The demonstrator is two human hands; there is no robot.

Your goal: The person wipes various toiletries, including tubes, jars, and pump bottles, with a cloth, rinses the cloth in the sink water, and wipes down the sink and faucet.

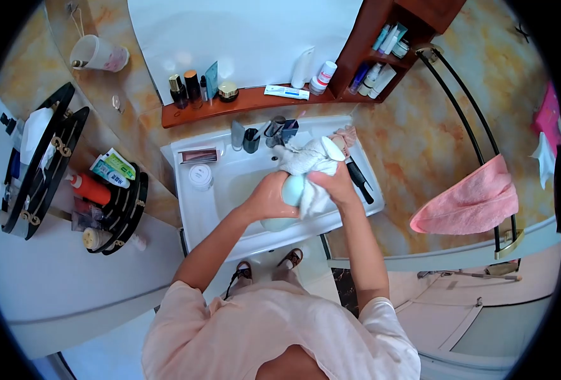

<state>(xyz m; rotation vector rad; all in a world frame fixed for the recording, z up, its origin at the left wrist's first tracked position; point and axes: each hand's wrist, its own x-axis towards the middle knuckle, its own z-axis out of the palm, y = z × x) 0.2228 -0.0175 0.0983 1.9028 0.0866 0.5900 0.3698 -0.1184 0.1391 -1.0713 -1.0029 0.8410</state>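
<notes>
Over the sink (229, 237), my left hand (269, 197) is wrapped round a smooth, rounded pale mint-green object (293, 190) whose kind I cannot make out. My right hand (335, 183) grips a bunched white cloth (309, 158), pressed against the right side of that object. Part of the cloth hangs down between the two hands. Below my left hand a pale greenish shape (278, 223) shows in the basin, partly hidden. Behind the cloth, the faucet (274, 130) is partly covered.
On the sink's rim are a white round jar (201, 177), a dark cup (251, 140) and a black-handled item (358, 180). Bottles and tubes line the wooden shelf (248, 101). Black corner racks (125, 218) stand left; a pink towel (470, 199) hangs right.
</notes>
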